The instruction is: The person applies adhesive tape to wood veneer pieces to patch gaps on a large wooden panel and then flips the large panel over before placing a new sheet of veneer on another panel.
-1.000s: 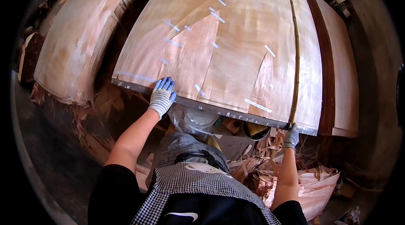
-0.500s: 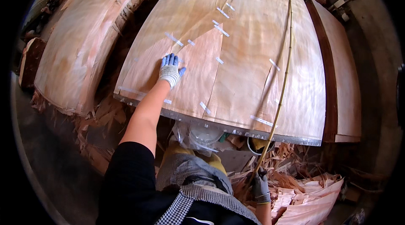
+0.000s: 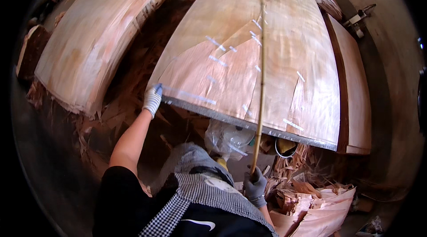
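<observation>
The veneer sheet [image 3: 267, 68] lies on top of the stack in front of you, patched with short strips of pale tape [image 3: 212, 40] along its seams, its near edge overhanging a heap of wood scraps [image 3: 311, 201]. Your left hand [image 3: 152, 99], in a white and blue glove, is closed over the sheet's near left corner, fingers on top, though how firm that grip is cannot be told from here. Your right hand [image 3: 255, 187], in a grey glove, is wrapped tight around the lower end of a long thin stick [image 3: 261, 72], which runs up and away across the middle of the sheet. A second stack of veneer [image 3: 89, 54] sits to your left, a third [image 3: 356, 94] to your right, and a clear plastic bag [image 3: 227, 137] lies just under the near edge.

The sheet looks thin and pieced together, so a pull on that one corner could likely tear it along a taped seam or split it with the grain. The stick, if you press or drag it, might catch a tape strip and lift it, or scratch the face. The scraps underfoot could make you slip while your arms are stretched out
</observation>
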{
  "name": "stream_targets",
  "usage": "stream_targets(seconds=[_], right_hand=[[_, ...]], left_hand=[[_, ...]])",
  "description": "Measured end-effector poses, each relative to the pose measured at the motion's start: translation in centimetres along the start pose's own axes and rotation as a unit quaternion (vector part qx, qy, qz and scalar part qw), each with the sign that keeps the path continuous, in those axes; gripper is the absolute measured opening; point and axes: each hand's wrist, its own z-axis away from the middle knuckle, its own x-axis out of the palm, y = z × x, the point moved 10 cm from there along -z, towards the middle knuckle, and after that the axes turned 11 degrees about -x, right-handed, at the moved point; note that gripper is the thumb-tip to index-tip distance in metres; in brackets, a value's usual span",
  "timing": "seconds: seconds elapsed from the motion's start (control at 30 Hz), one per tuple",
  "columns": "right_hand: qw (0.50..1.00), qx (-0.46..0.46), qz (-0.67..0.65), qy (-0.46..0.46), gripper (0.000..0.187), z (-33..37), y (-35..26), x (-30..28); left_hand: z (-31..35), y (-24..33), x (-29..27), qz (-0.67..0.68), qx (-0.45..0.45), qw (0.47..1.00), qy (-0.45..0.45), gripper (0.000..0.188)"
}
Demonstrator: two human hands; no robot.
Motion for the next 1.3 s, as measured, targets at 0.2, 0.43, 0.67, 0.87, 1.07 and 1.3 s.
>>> stream_targets(seconds=[0.2,0.43,0.67,0.87,1.07,1.3], right_hand=[[0.996,0.028,0.046,-0.074,0.026,5.3,5.5,5.7],[0.959,-0.051,0.182,-0.209,0.029,9.3,7.2,11.1],[0.923,-0.036,0.226,-0.311,0.030,11.9,9.7,13.4],[0.947,0.045,0.164,-0.273,0.036,13.4,10.8,13.6],[0.972,-0.009,0.117,-0.204,0.036,13.9,11.2,13.1],[0.975,0.039,0.065,-0.210,0.038,15.4,16.1,15.4]], left_hand=[[-0.9,3.3,-13.8,0.066,0.037,0.985,0.154,0.035],[-0.6,11.9,-13.5,-0.266,0.262,0.884,0.282,0.034],[-5.2,-5.1,-0.1,-0.263,-0.047,0.952,-0.150,0.052],[-5.8,-3.6,0.8,-0.091,0.011,0.968,-0.235,0.036],[-4.6,-5.6,-1.7,-0.214,-0.247,0.945,-0.004,0.061],[-5.6,-2.8,-1.0,-0.191,-0.145,0.971,-0.026,0.049]])
